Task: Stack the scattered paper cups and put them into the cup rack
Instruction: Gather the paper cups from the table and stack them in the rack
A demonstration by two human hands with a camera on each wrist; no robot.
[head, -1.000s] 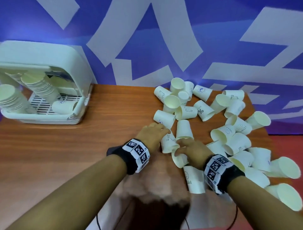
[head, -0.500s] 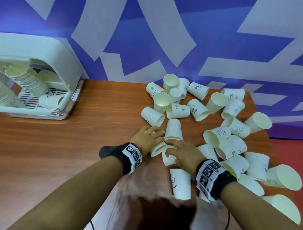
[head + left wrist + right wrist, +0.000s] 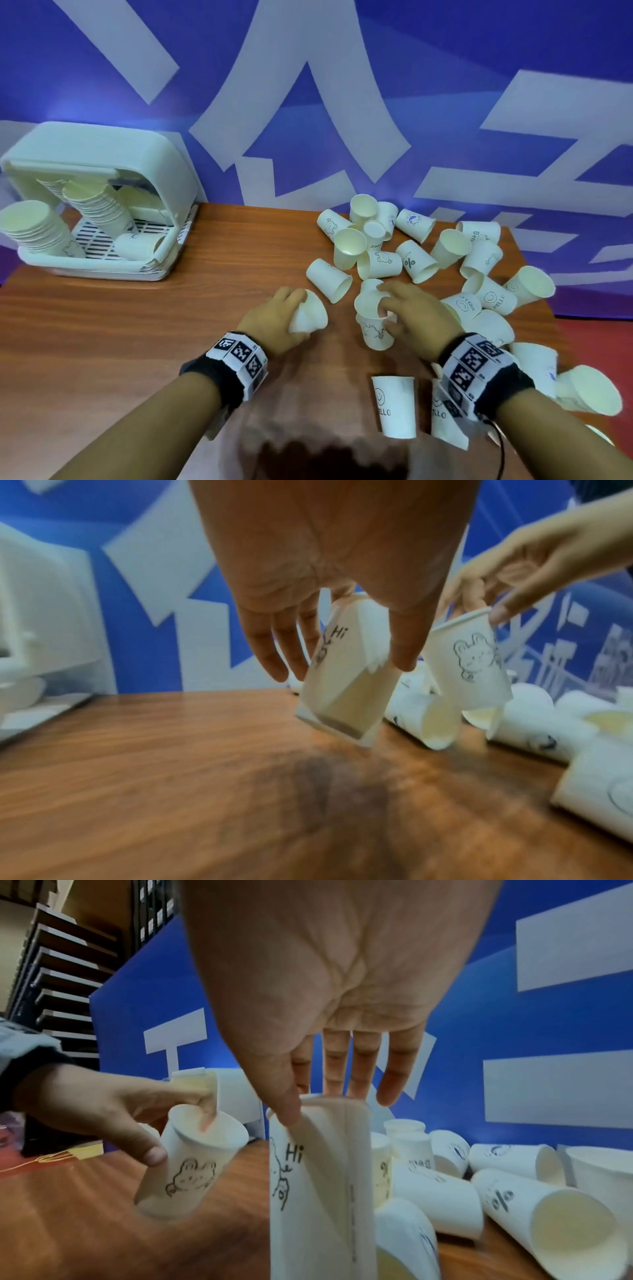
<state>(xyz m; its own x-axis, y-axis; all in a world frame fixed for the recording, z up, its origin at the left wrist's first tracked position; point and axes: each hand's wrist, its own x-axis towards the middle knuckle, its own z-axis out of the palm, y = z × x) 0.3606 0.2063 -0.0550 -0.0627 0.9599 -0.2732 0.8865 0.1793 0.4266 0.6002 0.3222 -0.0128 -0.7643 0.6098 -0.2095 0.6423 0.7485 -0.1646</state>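
Many white paper cups (image 3: 416,265) lie scattered on the right half of the wooden table (image 3: 137,325). My left hand (image 3: 282,310) grips one cup (image 3: 308,317), lifted off the table and tilted; the right wrist view shows its index finger inside that cup's mouth (image 3: 192,1164) and its thumb outside. My right hand (image 3: 406,306) pinches the rim of a second cup (image 3: 373,329) with a bear drawing, held upright just right of the first. The white cup rack (image 3: 102,164) stands at the back left with slanted cup stacks (image 3: 99,212) in it.
Two upright "HELLO" cups (image 3: 394,407) stand near the table's front edge under my right wrist. More cups (image 3: 589,390) lie along the right edge. A single cup (image 3: 137,245) lies in the rack's tray. A blue and white wall rises behind the table.
Both hands were down on cups at the near edge of the pile. Now each holds one cup lifted off the table, and the two cups are apart.
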